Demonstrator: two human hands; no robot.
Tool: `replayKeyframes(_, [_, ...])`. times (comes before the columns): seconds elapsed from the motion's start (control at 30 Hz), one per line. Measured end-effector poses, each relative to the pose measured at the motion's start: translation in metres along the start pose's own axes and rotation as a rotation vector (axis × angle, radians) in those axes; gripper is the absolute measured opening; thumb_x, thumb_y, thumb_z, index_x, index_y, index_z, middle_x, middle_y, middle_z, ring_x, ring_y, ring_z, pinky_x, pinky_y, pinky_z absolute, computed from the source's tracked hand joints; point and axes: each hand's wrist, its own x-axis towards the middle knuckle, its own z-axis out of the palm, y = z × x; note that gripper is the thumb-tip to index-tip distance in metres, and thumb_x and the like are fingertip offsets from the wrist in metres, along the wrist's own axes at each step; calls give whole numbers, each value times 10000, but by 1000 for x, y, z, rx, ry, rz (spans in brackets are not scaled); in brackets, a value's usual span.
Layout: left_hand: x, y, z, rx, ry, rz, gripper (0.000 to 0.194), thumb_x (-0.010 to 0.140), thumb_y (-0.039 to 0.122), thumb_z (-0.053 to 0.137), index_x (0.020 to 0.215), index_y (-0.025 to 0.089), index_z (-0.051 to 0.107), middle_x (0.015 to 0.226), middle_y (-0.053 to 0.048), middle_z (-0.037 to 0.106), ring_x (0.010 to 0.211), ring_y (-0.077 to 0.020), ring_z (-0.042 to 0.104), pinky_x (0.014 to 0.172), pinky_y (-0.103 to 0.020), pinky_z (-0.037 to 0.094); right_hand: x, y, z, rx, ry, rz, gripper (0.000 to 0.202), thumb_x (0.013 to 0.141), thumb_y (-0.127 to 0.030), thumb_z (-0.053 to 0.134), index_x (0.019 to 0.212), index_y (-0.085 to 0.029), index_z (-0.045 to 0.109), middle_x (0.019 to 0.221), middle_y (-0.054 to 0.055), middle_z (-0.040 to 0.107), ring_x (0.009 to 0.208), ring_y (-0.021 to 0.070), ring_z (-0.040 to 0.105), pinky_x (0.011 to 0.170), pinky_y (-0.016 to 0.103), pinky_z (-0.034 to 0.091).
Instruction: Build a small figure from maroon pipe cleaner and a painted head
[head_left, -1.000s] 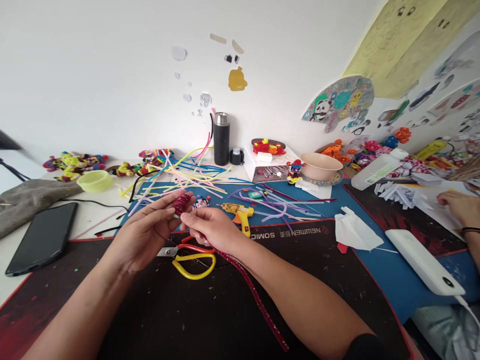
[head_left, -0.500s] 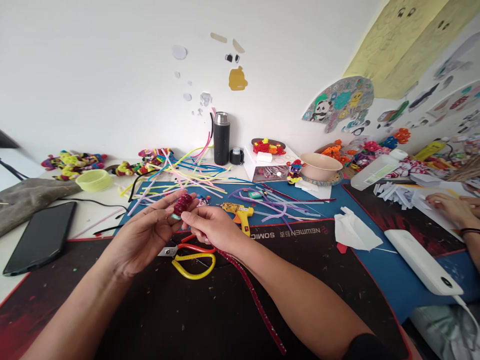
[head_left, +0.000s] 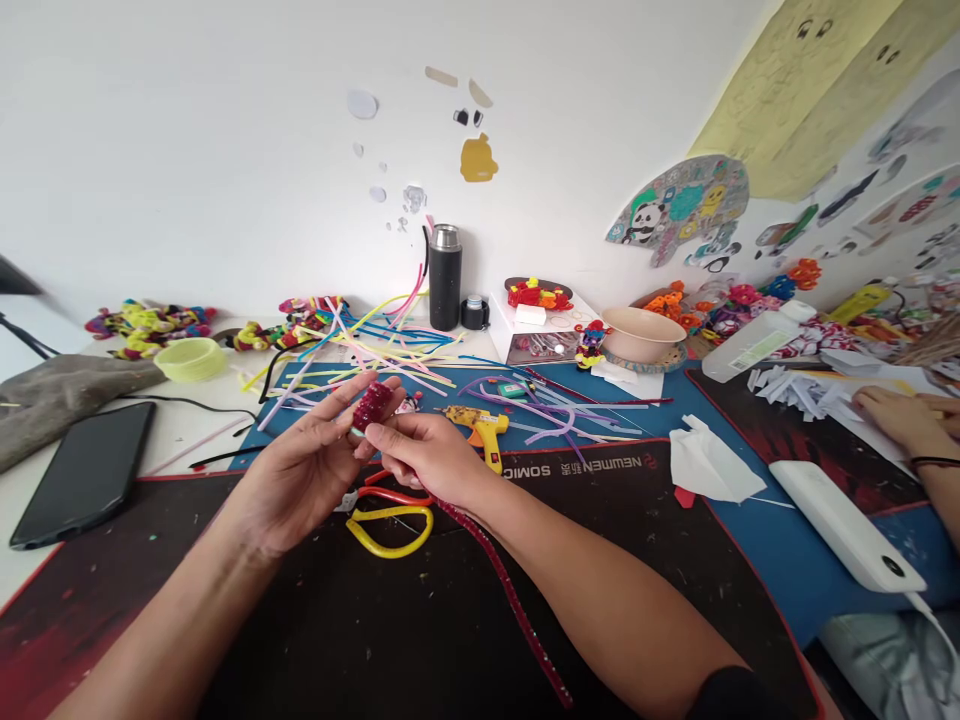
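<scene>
Coil (head_left: 371,405), dark red, was up between the two hands in the head view, above the mat (head_left: 322,635). The left hand (head_left: 289,485) had its fingers clamped around it, palm turned up, probably to keep it steady and in sight. The right hand (head_left: 431,455) had thumb and fingers pinched together at its lower end, seemingly on a red strand (head_left: 499,565); the hand hid the pinch itself. That strand came out under the right wrist and trailed toward 5 o'clock, perhaps left loose so it could follow freely.

From the coil, scissors (head_left: 394,553) lay near 6 o'clock, handles toward the person, likely for an easy grab. A glue gun (head_left: 489,430) was at 3 o'clock, beside the right hand and within reach. Loose strips spread around 12 o'clock, out of the hands' way, and a flask (head_left: 445,285) stood upright at 1 o'clock against the wall, where a knock seemed unlikely.
</scene>
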Motion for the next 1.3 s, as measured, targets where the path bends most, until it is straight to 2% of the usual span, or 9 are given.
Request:
replayKeyframes(0.17, [0,-4,2,-61,-18,12,574,808,128,949,1371,157,842,1400,-163,860,1172,-280,840,889,-265,711,-2,-5,2,4,14,-9,556,886,-743,841,933,-193,772,614,-74,497,534,103,376,541,305,241])
replayKeyframes(0.3, [1,-5,0,-76,-12,3,576,825,97,915,1393,155,836,1302,-146,889,977,-230,854,868,-281,725,-4,-10,4,5,14,14,591,838,-767,875,923,-190,779,612,-77,482,543,103,374,556,309,231])
replayKeyframes(0.6, [1,-4,-8,-97,-7,-14,609,848,27,782,1445,148,813,1331,-150,889,806,-179,834,751,-243,717,-5,-12,6,-4,-8,16,624,813,-798,887,814,-193,736,588,-76,491,541,103,377,565,312,237])
replayKeyframes(0.8, [0,-1,-11,-64,-51,-20,591,843,84,838,1425,185,832,1294,-134,904,830,-213,855,690,-242,705,-6,-10,3,-85,-24,12,590,883,-778,862,888,-192,795,598,-70,508,560,112,393,581,302,283])
replayKeyframes(0.97, [1,1,-13,-57,-33,-21,570,833,105,879,1398,174,841,1214,-137,921,1082,-281,882,884,-277,723,-5,-9,1,-175,41,4,639,832,-818,884,852,-190,767,694,-31,599,609,123,466,587,297,335])
replayKeyframes(1.07, [2,1,-13,-48,-2,-25,553,835,105,888,1381,182,846,1192,-119,927,1021,-251,889,905,-276,720,-3,-9,0,-154,44,-7,654,817,-832,885,841,-193,750,690,-32,588,611,124,456,585,295,336])
replayKeyframes(1.3, [4,3,-9,-45,36,-32,449,843,81,883,1276,199,880,1142,-102,930,980,-235,883,874,-264,719,-4,-11,1,-144,46,-4,592,790,-760,930,878,-209,734,641,-62,531,603,130,425,583,299,317])
